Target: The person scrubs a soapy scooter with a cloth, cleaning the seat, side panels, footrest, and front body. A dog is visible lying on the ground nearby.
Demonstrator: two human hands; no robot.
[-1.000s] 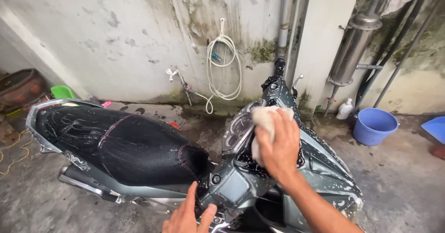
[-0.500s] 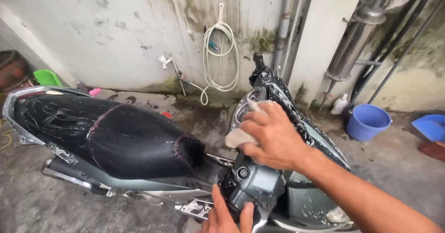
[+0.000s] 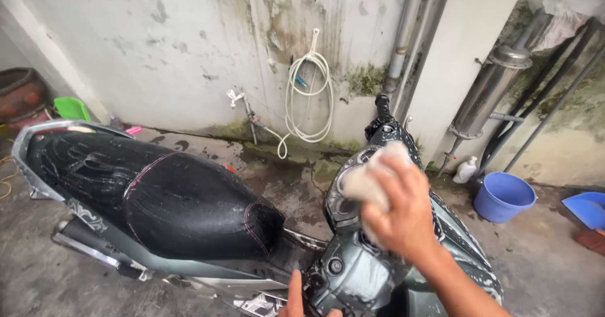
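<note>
Backdrop: stained concrete wall (image 3: 157, 52) ahead of me, with a tap (image 3: 235, 96) and a coiled white hose (image 3: 309, 96) hung on it.
Far left: green tub (image 3: 70, 108) by the wall; open floor (image 3: 38, 273) runs along the scooter's near side.
Scooter: black wet seat (image 3: 157, 197) to the left, grey soapy front (image 3: 359, 273) to the right.
Left hand (image 3: 301, 301): at the bottom edge, one finger raised against the scooter's front; I cannot tell its grip.
Right hand (image 3: 403, 213): curled around a pale sponge (image 3: 368, 178), pressing it on the dashboard.
Far right: blue bucket (image 3: 503, 196) and white bottle (image 3: 465, 169), bare floor before them.
</note>
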